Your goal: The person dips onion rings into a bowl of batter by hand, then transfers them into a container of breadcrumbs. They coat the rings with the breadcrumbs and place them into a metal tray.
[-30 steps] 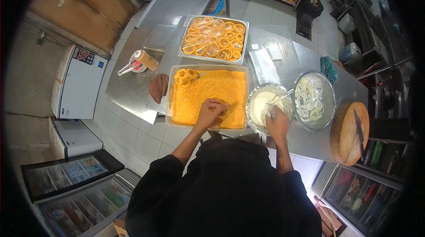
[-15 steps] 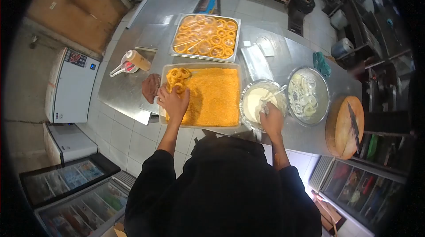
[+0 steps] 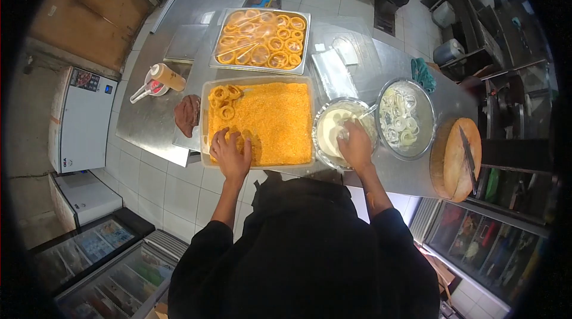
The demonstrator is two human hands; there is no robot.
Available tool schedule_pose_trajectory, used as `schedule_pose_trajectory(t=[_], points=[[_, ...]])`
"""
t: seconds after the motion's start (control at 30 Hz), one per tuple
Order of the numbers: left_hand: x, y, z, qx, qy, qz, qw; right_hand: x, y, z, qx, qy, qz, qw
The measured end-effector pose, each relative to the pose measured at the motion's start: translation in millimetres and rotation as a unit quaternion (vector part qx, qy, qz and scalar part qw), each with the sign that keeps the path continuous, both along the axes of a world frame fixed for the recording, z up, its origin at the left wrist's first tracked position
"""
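My left hand rests with fingers spread in the near left corner of a clear tub of orange breadcrumbs. Several breaded onion rings lie in the tub's far left corner. Over the glass bowl of white batter is my right hand, closed on the handle of a metal utensil that pokes out toward the far rim. Beside it to the right stands a glass bowl of raw onion rings. A steel tray of breaded rings sits behind the tub.
A round wooden chopping board with a knife lies at the right. A squeeze bottle and a brown cloth sit left of the tub. A teal cloth lies behind the onion bowl. Fridges stand below the steel counter.
My left hand moved from the tub's middle to the far left corner by the rings, then back to the near left corner. My right hand stayed at the batter bowl.
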State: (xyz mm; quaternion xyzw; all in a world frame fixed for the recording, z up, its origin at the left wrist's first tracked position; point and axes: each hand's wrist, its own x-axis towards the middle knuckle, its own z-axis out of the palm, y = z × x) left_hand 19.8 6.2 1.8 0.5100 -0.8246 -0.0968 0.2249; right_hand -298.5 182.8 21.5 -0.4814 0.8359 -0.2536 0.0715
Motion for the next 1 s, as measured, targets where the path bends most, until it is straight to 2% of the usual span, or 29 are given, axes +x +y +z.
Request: schedule_pose_trajectory(t=[0.03,0.1,0.2,0.3,0.5,0.63,0.83,0.9,1.0], points=[[-1,-1,-1,0.003,0.002,0.004,1.0,1,-9,3,0.003,0.002,0.004,1.0],[-3,-6,-3,0.004,0.036,0.02,0.999,2,-26,9,0.067,0.098,0.0,0.993],[-4,-8,-7,0.002,0.043,0.03,0.999,3,-46,9,0.138,0.07,0.023,0.988],[-3,-5,-7,0.005,0.03,0.04,0.999,5,-50,5,0.152,0.093,0.05,0.983],[-6,-5,-9,-0.006,0.008,0.066,0.998,3,-37,6,0.097,0.073,0.083,0.989],[-8,-5,-10,-0.019,-0.001,0.067,0.998,-3,-30,3,0.11,0.063,0.1,0.987],[-10,-6,-9,-0.01,0.02,0.078,0.997,-7,-33,5,0.104,0.036,0.175,0.978],[-8,-6,-9,-0.025,0.028,0.062,0.997,-11,-32,-5,0.067,0.049,0.197,0.977],[-9,-5,-8,-0.025,0.035,0.062,0.997,-15,-23,-8,0.052,0.011,0.187,0.981]])
